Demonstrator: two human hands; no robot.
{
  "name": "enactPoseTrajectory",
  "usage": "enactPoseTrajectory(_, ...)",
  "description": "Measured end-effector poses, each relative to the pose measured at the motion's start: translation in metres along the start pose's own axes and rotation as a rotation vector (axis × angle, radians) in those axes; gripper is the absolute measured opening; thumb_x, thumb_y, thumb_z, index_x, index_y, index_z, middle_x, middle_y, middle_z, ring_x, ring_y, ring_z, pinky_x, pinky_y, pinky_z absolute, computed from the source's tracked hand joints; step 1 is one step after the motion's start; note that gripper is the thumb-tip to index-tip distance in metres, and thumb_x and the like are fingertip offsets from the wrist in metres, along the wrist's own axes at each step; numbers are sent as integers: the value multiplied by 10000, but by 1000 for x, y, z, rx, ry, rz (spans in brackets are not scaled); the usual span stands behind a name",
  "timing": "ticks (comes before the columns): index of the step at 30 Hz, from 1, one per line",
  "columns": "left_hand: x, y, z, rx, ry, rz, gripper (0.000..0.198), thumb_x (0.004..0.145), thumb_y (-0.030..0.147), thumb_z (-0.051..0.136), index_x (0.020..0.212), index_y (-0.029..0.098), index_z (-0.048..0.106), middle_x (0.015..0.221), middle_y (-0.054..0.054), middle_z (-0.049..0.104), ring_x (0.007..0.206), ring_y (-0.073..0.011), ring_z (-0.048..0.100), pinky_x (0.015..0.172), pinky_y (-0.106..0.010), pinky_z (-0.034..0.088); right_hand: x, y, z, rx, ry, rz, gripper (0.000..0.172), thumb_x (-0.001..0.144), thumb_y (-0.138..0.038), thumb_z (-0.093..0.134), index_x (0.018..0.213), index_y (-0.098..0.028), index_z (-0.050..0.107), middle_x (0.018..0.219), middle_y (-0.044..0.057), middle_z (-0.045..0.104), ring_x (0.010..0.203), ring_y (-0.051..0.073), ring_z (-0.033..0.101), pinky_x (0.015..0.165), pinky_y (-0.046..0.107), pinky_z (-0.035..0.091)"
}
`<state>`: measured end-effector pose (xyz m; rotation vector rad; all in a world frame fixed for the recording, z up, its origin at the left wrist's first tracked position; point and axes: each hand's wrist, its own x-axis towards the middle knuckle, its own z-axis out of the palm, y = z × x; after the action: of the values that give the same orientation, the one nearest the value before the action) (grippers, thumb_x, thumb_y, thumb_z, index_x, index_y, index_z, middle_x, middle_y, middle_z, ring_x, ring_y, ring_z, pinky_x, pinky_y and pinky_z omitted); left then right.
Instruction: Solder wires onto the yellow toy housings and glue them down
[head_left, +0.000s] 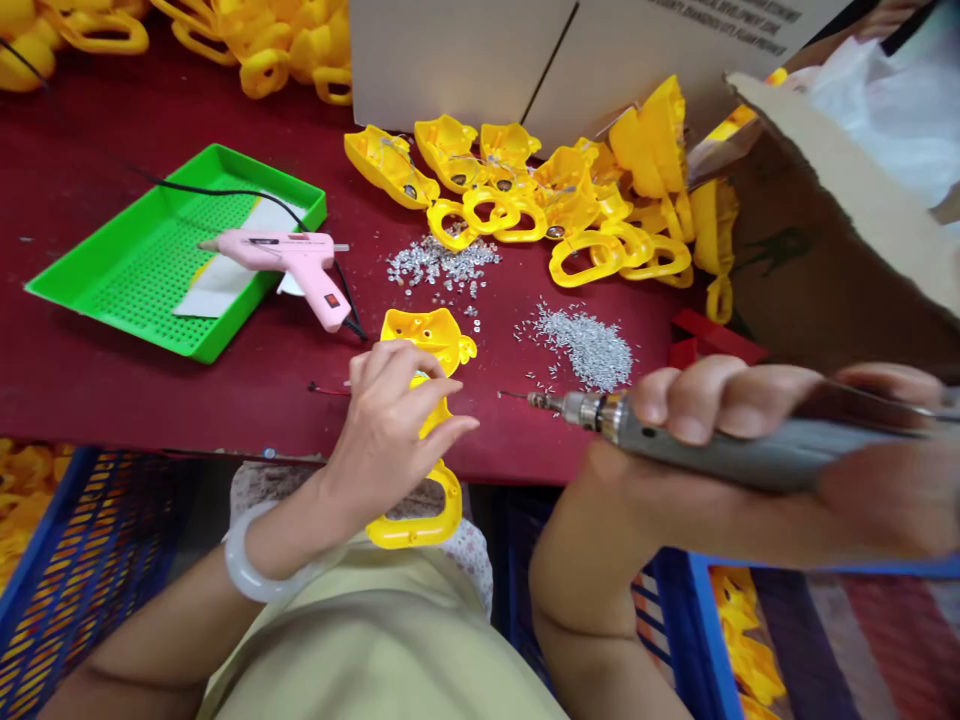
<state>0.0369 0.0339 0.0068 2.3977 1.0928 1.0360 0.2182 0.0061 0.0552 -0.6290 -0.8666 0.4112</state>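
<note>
Right hand (847,510), closed firmly around grey metal-nosed rotary tool (750,450), held pen-style, apparently for control, with fine bit aimed toward yellow moulded plastic frame (429,335); frame lying across edge of maroon tabletop (150,390), held down by half-curled left hand (390,430), seemingly to steady it; farther off, loose heap of silver beads (585,345), second silver heap (442,262), pink glue gun (289,262) on green plastic tray (180,170), piled yellow plastic pieces (577,190)

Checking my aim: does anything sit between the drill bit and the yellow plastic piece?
Yes: the left hand's fingers curl over the yellow plastic piece on the side facing the drill bit, beyond a strip of red tabletop.
</note>
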Motion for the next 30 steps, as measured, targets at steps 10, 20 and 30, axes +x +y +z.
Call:
enactPoseTrajectory(10,-10,13,8,-300,66,-104,30,847,197,690,845,186,718,885,-30,643,935,-184,561,854,-378,415,-20,-33,-3,1,-134,167,228,748,-355,692,957,-264,679,591,-86,400,438,85,375,394,303,402)
enactPoseTrajectory(20,-12,9,5,-160,142,-3,84,871,235,668,836,242,744,855,-22,668,914,-190,545,803,-370,393,-23,-31,9,-7,-66,133,210,736,-342,680,911,-232,647,567,-93,409,405,79,338,364,266,358)
enactPoseTrajectory(30,-6,-19,-19,96,41,9,259,891,241,627,1139,169,644,1098,-74,689,1057,-249,524,902,-419,387,-19,-18,11,-44,-56,93,205,706,-380,707,875,-275,655,535,-109,474,373,80,338,349,242,341)
